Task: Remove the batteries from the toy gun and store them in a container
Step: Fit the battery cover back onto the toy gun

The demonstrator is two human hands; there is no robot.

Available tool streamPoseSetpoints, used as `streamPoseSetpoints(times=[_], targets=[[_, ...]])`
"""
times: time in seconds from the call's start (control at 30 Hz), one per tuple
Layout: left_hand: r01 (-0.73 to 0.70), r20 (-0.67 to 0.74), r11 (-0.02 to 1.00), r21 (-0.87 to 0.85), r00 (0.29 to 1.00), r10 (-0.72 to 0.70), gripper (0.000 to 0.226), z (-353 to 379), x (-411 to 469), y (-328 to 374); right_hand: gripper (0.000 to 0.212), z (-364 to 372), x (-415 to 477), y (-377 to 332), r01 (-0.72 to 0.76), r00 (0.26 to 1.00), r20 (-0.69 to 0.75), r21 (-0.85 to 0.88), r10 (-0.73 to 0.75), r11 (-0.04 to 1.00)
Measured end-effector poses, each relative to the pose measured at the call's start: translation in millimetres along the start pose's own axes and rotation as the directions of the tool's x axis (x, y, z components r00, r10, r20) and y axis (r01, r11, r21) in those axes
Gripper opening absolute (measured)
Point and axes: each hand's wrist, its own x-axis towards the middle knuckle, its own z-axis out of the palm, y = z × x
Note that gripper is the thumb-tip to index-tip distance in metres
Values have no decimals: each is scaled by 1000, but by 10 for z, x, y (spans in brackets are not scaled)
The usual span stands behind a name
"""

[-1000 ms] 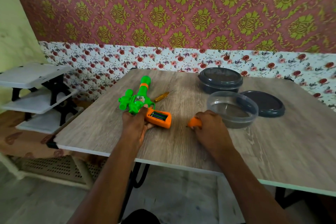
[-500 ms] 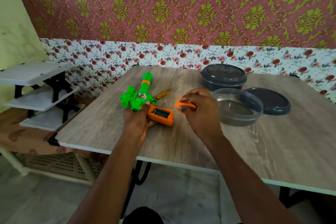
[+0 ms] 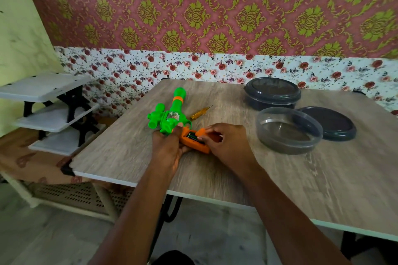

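Our left hand (image 3: 168, 146) grips the toy gun (image 3: 172, 116) on the table (image 3: 280, 178); our right hand (image 3: 226, 144) pinches the orange cover (image 3: 212, 133) at its open compartment. Batteries (image 3: 192, 135) remain inside, we judge; the open container (image 3: 288, 130) nearby holds none.

On the desk (image 3: 280, 189) lies a green toy gun (image 3: 170, 114) with an orange grip (image 3: 195, 143). The left hand (image 3: 167, 148) clasps the grip; the right hand (image 3: 228, 146) rests its fingertips at the open battery compartment (image 3: 192, 135). Behind lies a yellow screwdriver (image 3: 200, 113). To the right stand a clear open container (image 3: 288, 130), a dark lid (image 3: 329, 122) and a closed container (image 3: 272, 93).
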Motion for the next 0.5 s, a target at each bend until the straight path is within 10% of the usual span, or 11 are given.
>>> streamPoseSetpoints(times=[0.5], targets=[[12,2,1000,16,1000,-12,36,37,-80,62,38,37,-89,-50,208,975,-102,95,-198,974]])
